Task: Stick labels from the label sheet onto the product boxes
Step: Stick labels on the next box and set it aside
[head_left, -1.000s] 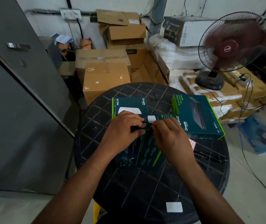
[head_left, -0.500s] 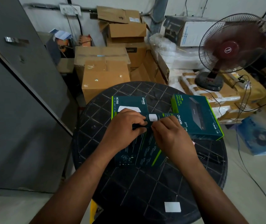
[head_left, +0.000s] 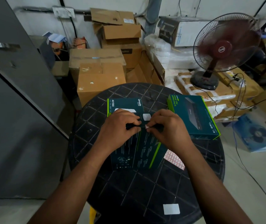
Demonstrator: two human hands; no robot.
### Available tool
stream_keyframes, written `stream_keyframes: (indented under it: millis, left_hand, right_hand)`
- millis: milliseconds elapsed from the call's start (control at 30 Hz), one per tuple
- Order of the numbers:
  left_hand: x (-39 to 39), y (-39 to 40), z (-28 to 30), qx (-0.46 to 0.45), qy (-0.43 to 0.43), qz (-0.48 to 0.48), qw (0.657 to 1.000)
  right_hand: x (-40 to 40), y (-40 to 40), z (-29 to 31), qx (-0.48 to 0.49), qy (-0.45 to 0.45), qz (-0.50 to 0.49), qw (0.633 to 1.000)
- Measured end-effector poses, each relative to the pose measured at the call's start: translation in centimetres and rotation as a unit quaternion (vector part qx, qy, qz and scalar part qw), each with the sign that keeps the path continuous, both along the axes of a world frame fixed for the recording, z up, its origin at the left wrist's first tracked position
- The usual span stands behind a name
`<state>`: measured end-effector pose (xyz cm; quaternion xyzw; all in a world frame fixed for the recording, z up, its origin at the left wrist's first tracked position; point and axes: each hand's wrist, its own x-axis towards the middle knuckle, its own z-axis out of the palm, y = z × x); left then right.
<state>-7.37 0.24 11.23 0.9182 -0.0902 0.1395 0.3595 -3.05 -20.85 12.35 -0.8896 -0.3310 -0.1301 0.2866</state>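
teal boxes (head_left: 137, 151): three; hands (head_left: 121, 126): two

Round black lattice-top table (head_left: 145, 188): near half bare, open for reach, save small white paper rectangle (head_left: 171, 209) near front edge. Centre blocked by dark teal box with green edge (head_left: 138, 152), both hands on its far end: left hand (head_left: 119, 128), right hand (head_left: 169, 128). Second teal box marked AC1350 (head_left: 124, 104) fills far-left. Larger teal switch box (head_left: 195, 117) fills far-right. Narrow bare gap between the two far boxes. Red-and-white label sheet (head_left: 175, 160) flat just right of centre box. Beyond table: brown cardboard cartons (head_left: 100, 78), maroon pedestal fan (head_left: 222, 50). Grey metal cabinet (head_left: 16, 110) closes left side.
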Motion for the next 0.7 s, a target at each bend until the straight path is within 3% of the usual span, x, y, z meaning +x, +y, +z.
stream_keyframes:
  millis: [167, 333, 533, 700]
  left_hand:
    - [0.3, 0.0, 0.3, 0.006, 0.006, 0.007, 1.0]
    - [0.3, -0.1, 0.5, 0.011, 0.006, 0.008, 1.0]
    - [0.2, 0.0, 0.2, 0.015, 0.011, 0.012, 1.0]
    - [0.0, 0.0, 0.0, 0.014, 0.015, 0.014, 1.0]
  right_hand:
    - [-0.1, -0.6, -1.8, 0.046, -0.01, 0.0, 0.999]
    - [0.2, -1.2, -0.4, 0.045, 0.048, 0.019, 0.998]
    - [0.3, 0.2, -1.5, 0.051, -0.022, -0.001, 0.998]
    - [0.9, -0.6, -1.7, 0.018, -0.017, 0.013, 1.0]
